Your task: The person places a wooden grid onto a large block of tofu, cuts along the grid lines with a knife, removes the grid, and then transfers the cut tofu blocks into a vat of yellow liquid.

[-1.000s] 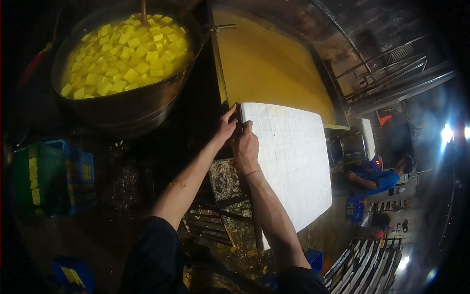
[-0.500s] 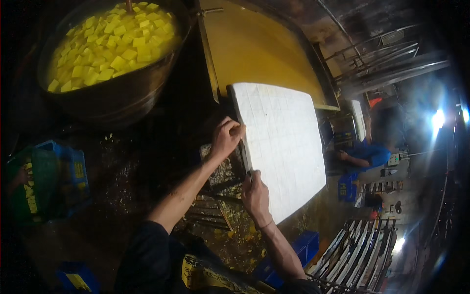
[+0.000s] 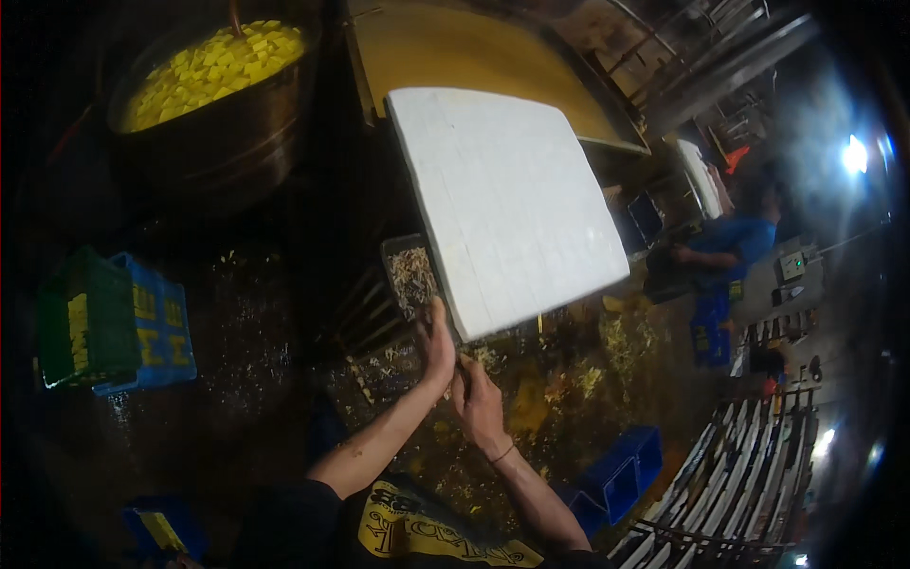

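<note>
A large white slab [image 3: 502, 204] with faint lines across its top lies in front of me, its near edge just beyond my hands. My left hand [image 3: 436, 349] is beside the slab's near left corner, its fingers stretched out and pointing away from me. Close by on the right, my right hand [image 3: 479, 406] is closed below that corner; whatever its fingers hold, if anything, is hidden. The two hands nearly meet. Left of the slab, a dark tray [image 3: 411, 275] holds small pale and brown bits.
Yellow cubes [image 3: 218, 62] float in a big metal vat [image 3: 223, 142] at far left. Behind the slab is a wide pan of yellowish liquid [image 3: 455, 57]. Crates [image 3: 156, 322] stand left, a blue crate [image 3: 616, 474] lower right. A co-worker in blue [image 3: 739, 247] stands right, beyond a slatted rack [image 3: 730, 465].
My hands have drawn back toward me from the slab's left edge to its near corner. My left hand's curled fingers have straightened. The view has shifted.
</note>
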`<state>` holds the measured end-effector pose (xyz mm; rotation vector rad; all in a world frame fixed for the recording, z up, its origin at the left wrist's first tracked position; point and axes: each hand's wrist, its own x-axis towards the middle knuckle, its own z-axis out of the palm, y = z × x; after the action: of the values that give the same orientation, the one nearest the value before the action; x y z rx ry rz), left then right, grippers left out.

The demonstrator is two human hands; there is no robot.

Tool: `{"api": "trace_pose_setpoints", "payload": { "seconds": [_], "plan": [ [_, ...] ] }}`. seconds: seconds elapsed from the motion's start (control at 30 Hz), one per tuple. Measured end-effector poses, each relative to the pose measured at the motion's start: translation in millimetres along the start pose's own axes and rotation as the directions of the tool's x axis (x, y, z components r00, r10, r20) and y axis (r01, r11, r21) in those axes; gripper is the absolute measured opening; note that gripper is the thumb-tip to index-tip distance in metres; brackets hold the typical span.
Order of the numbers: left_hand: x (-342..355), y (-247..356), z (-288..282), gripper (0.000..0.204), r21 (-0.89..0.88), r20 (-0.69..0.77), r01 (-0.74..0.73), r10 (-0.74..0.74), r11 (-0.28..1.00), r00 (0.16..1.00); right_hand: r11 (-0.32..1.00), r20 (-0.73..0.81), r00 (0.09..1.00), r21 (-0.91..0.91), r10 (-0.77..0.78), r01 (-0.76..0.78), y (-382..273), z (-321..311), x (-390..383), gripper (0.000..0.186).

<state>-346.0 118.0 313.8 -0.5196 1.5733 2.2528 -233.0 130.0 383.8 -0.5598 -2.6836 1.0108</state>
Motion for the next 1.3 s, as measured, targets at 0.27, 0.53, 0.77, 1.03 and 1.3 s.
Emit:
{"api": "trace_pose_setpoints", "payload": {
  "seconds": [0.27, 0.53, 0.77, 1.03, 1.3],
  "plan": [
    [-97.6, -150.2, -12.3, 0.043, -0.193, 0.292, 0.740, -0.683, 0.644, 0.670, 0.762, 0.242, 0.897, 0.473, 0.369, -0.441, 74.6, -86.6, -164.7, 0.019],
    [76.0, -215.7, 10.0, 0.081, 0.727, 0.101, 0.236, -0.441, 0.644, 0.892, 0.757, 0.079, 0.913, 0.534, 0.399, -0.377, 148.9, -184.3, -146.6, 0.019],
    [85.5, -302.8, -71.8, 0.023, 0.177, 0.609, -0.769, -0.545, -0.614, 0.576, 0.734, 0.100, 0.792, 0.319, 0.603, -0.599, 283.1, -227.2, -124.5, 0.019],
    [33.7, -234.3, -56.5, 0.027, 0.284, 0.910, -0.931, -0.243, -0.230, 0.338, 0.836, 0.351, 0.842, 0.224, 0.411, -0.501, 365.0, -192.9, -72.2, 0.024],
    [-167.3, -22.7, 96.8, 0.028, 0.707, 0.653, -0.699, 0.279, 0.110, 0.704, 0.919, 0.362, 0.907, 0.390, -0.217, 0.065, 388.2, -208.8, -17.1, 0.054]
  ]
}}
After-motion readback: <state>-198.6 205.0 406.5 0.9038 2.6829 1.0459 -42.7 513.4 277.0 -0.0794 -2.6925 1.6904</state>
